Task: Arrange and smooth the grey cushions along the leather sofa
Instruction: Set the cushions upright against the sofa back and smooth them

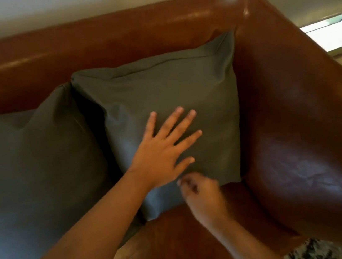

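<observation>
A grey cushion (191, 78) leans in the right corner of the brown leather sofa (109, 39), against the backrest and the armrest. My left hand (164, 150) lies flat on its front, fingers spread. My right hand (201, 193) is at the cushion's lower edge with its fingers curled, blurred; whether it pinches the fabric I cannot tell. A second, larger grey cushion (34, 161) sits to the left, its edge tucked behind the first one.
The sofa's wide right armrest (301, 155) rises right beside the cushion. Bare leather seat (182, 248) shows below my hands. A patterned rug (321, 251) lies at the bottom right, and a bright window (332, 32) is beyond the armrest.
</observation>
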Tool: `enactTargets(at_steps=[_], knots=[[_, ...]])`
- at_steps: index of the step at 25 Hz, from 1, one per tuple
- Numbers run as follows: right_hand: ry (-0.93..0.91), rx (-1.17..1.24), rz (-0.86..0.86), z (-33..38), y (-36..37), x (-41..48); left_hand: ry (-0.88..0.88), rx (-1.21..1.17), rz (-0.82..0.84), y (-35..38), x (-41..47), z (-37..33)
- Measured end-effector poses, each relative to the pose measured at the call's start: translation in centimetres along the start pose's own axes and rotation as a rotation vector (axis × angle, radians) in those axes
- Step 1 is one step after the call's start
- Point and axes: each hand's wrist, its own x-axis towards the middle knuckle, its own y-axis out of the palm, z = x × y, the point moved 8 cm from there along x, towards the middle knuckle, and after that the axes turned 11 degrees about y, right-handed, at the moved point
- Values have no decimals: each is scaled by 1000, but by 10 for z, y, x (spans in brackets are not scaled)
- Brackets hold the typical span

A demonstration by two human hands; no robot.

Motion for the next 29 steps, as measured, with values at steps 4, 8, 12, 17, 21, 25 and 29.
enactTargets(at_steps=[4,8,12,17,21,25,29], knots=[[-611,-335,-560,100,-133,36,-412,-4,-96,-5,-12,21],[-643,-664,-405,110,-129,116,-812,-144,-99,10,-7,58],[-596,-671,-317,110,-118,155,-847,-125,-41,30,-1,75],[-607,-666,-323,103,-105,176,-854,-77,3,56,3,83],[-598,-684,-331,99,-98,183,-838,-81,48,67,4,86],[-583,-717,-309,100,-101,180,-850,-100,67,61,3,86],[-573,-719,-286,102,-108,169,-794,-153,-10,31,-3,76]])
